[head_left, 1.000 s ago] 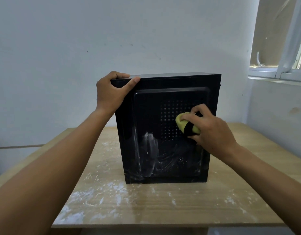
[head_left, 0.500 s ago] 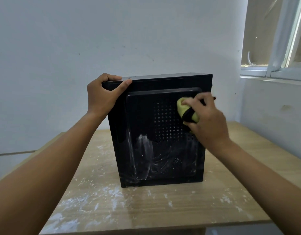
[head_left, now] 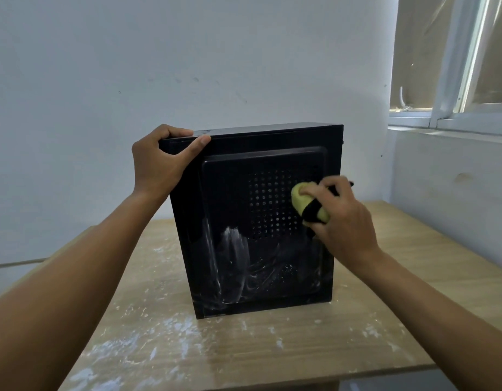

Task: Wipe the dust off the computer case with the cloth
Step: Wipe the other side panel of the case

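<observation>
A black computer case [head_left: 232,198] stands upright on a wooden table [head_left: 272,356]. Its side panel faces me, with a grid of vent holes in the upper middle and white dust smears across the lower part. My left hand [head_left: 159,165] grips the case's top left corner. My right hand [head_left: 343,221] presses a balled-up yellow-green cloth with a black band [head_left: 303,200] against the panel at the right edge of the vent holes. Much of the cloth is hidden under my fingers.
White dust lies scattered on the table in front of and to the left of the case. A white wall stands close behind the case. A low wall and a window sill [head_left: 441,119] are at the right.
My right hand with the cloth went up the right side of the panel, then came back down to the middle right of the vent holes. My left hand kept its grip on the corner.
</observation>
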